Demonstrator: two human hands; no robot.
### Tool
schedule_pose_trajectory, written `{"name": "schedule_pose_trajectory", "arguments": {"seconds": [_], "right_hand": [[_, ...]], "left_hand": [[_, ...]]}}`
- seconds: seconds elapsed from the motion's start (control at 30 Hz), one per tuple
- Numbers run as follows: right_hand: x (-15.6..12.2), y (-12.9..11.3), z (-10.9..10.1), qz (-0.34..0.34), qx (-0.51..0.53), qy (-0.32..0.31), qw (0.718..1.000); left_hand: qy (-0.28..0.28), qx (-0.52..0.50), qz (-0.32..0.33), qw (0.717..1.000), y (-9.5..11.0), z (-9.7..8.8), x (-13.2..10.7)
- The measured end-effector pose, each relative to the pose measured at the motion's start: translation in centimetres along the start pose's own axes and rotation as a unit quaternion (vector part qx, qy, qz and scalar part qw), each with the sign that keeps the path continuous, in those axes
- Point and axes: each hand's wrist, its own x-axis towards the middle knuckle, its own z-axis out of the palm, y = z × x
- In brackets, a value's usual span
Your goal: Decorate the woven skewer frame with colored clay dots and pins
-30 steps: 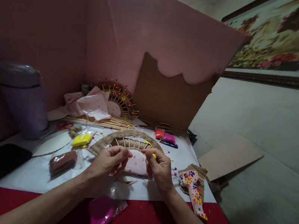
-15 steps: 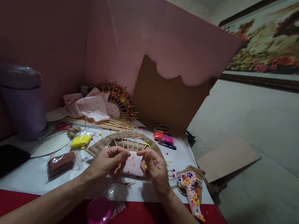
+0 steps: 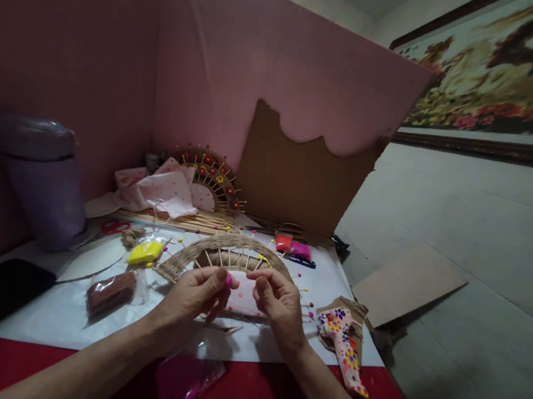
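Observation:
My left hand (image 3: 198, 293) pinches a small lump of magenta clay (image 3: 228, 280) between thumb and fingertips. Facing it, my right hand (image 3: 279, 299) has its thumb and forefinger drawn together; whatever lies in that pinch is too small to make out. Both hands hover over the near side of a fan-shaped piece (image 3: 234, 243) with a twine-wrapped arch, thin sticks and pink dotted cloth (image 3: 244, 296). Sticks tipped with coloured balls surround its outer edge. Below my left hand lies a clear bag of magenta clay (image 3: 180, 378).
Packs of yellow clay (image 3: 145, 252) and brown clay (image 3: 111, 293) lie to the left, near a purple tumbler (image 3: 45, 191). A flower-decorated figure (image 3: 343, 346) rests on cardboard at right. Behind stand a decorated fan piece (image 3: 222, 179) and a brown cardboard sheet (image 3: 295, 177).
The magenta lump now shows at my left fingertips, where it was hidden before. My left fingers have shifted slightly, and the whole view has moved a little.

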Motion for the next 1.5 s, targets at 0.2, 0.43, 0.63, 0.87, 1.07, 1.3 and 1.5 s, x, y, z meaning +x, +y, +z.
{"name": "schedule_pose_trajectory", "arguments": {"seconds": [0.2, 0.43, 0.63, 0.87, 1.07, 1.3, 1.5], "right_hand": [[0.2, -0.3, 0.3, -0.014, 0.042, 0.010, 0.999], [-0.4, -0.1, 0.9, -0.027, -0.007, -0.010, 1.000], [-0.9, 0.2, 0.7, -0.120, -0.165, -0.059, 0.977], [-1.3, 0.3, 0.7, -0.180, -0.222, -0.102, 0.953], [-1.4, 0.3, 0.8, -0.206, -0.262, -0.105, 0.937], [-1.1, -0.1, 0.9, -0.182, -0.226, -0.031, 0.957], [-1.2, 0.1, 0.8, -0.145, -0.183, -0.035, 0.972]], "left_hand": [[-0.036, -0.048, -0.010, 0.998, 0.0, 0.0, -0.1], [-0.008, -0.074, -0.038, 0.996, 0.5, 0.6, -0.6], [-0.006, 0.001, -0.058, 0.998, 1.0, 0.9, -0.9], [0.008, 0.052, -0.042, 0.998, 0.3, 1.0, -0.8], [-0.020, 0.114, 0.040, 0.993, 0.0, 1.1, -0.8], [0.012, -0.022, -0.037, 0.999, 1.1, 0.7, -1.0], [-0.001, -0.013, -0.009, 1.000, 1.0, 0.5, -0.9]]}}
